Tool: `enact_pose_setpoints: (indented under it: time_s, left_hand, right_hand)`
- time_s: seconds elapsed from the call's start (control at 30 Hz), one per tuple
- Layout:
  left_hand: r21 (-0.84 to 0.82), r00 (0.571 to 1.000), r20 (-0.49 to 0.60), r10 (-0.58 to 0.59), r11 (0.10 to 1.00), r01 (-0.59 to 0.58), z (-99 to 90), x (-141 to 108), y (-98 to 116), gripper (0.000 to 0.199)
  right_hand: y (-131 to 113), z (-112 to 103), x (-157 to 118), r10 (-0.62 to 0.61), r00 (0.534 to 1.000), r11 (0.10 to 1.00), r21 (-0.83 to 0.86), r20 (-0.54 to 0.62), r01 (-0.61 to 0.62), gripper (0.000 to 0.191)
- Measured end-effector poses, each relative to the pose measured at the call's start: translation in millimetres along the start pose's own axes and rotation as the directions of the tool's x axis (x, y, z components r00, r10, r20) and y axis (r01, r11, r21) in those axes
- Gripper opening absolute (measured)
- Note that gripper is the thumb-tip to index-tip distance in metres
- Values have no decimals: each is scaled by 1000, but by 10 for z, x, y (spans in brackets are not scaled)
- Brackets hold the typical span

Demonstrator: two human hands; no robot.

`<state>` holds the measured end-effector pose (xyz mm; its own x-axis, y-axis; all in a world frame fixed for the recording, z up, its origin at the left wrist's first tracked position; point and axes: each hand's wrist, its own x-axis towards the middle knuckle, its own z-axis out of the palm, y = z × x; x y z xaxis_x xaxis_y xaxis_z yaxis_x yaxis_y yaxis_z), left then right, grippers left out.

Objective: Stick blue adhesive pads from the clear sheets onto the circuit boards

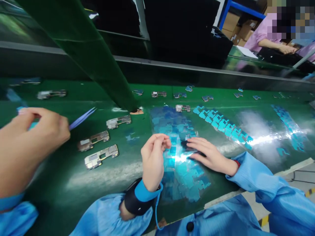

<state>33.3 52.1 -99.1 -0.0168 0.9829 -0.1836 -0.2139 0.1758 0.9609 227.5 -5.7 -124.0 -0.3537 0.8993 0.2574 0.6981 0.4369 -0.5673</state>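
My left hand [154, 160] is above the left side of a sheet of blue film pieces [197, 177], its thumb and fingers pinched together. What the pinch holds, if anything, is too small to make out. Stretched out flat, my right hand [209, 154] has its fingertips at a small dark flat piece [188, 145] on the film sheet. A black band and blue wrist strap [146, 196] circle my left wrist. Phone circuit boards [102, 156] lie on the green surface left of my hands.
A co-worker's hand [41, 137] at the left holds blue tweezers [82, 118] and a bit of blue film. Several more boards [182, 108] line the back. A strip of film pieces [223, 126] lies to the right. A green post [98, 62] slants across.
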Motion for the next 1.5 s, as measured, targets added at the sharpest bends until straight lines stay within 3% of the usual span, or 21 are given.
enact_pose_setpoints:
  time_s: [0.13, 0.27, 0.33, 0.4, 0.47, 0.57, 0.7, 0.83, 0.9, 1.0, 1.1, 1.17, 1.23, 1.33, 1.4, 1.5]
  left_hand:
    - [160, 992, 125, 31, 986, -51, -15, -20, -14, 27]
    - [308, 927, 372, -53, 949, -70, 34, -99, 36, 19]
    - [400, 894, 443, -71, 908, -126, 44, -119, 63, 23]
    - [488, 905, 424, -32, 850, -198, 31, -118, 78, 26]
    - [552, 918, 388, 78, 779, -299, 2, -104, 82, 24]
    - [544, 887, 428, 175, 734, -408, -39, -80, 75, 22]
    - [427, 886, 450, 111, 845, -323, -47, -55, 40, 21]
    - [273, 920, 392, 14, 953, -131, -35, -45, -24, 13]
    - [212, 930, 365, -46, 977, -35, -36, -57, -45, 13]
    - [197, 940, 337, -51, 980, -18, -39, -99, -36, 14]
    - [207, 930, 367, -24, 977, -56, -21, -146, 2, 18]
    - [202, 912, 407, -59, 979, -27, 1, -168, 14, 20]
    - [166, 891, 428, -151, 982, 86, 22, -185, 7, 25]
    - [100, 862, 434, -263, 965, 244, 39, -210, -20, 33]
    - [84, 869, 432, -241, 970, 227, 42, -226, -33, 34]
    - [103, 898, 419, -136, 989, 101, 44, -238, -38, 30]
  right_hand:
    - [1, -90, 8, 105, 976, 991, 101, -191, -87, 36]
    - [-27, -153, 36, -13, 989, 1000, 22, -146, 16, 32]
    - [-43, -175, 49, -82, 993, 996, -35, -85, 80, 30]
    - [-55, -197, 60, -117, 993, 992, -58, -28, 115, 29]
    - [-63, -217, 72, -135, 991, 989, -58, -1, 135, 28]
    - [-73, -233, 90, -197, 980, 972, -131, -14, 194, 26]
    - [-95, -218, 98, -290, 954, 893, -381, -77, 241, 23]
    - [-122, -199, 89, -353, 932, 825, -496, -80, 270, 24]
    - [-137, -204, 83, -342, 938, 850, -443, -50, 286, 36]
    - [-166, -213, 76, -272, 962, 949, -174, -32, 263, 64]
    - [-196, -184, 71, -140, 980, 985, 83, -138, 153, 41]
    - [-205, -139, 66, -71, 964, 983, 148, -257, 111, 22]
    - [-202, -93, 59, -98, 933, 981, 127, -348, 150, 14]
    - [-202, -59, 52, -182, 907, 974, 58, -380, 220, 12]
    - [-216, -64, 53, -141, 921, 981, 77, -363, 181, 15]
    - [-239, -81, 63, -80, 933, 986, 111, -351, 126, 19]
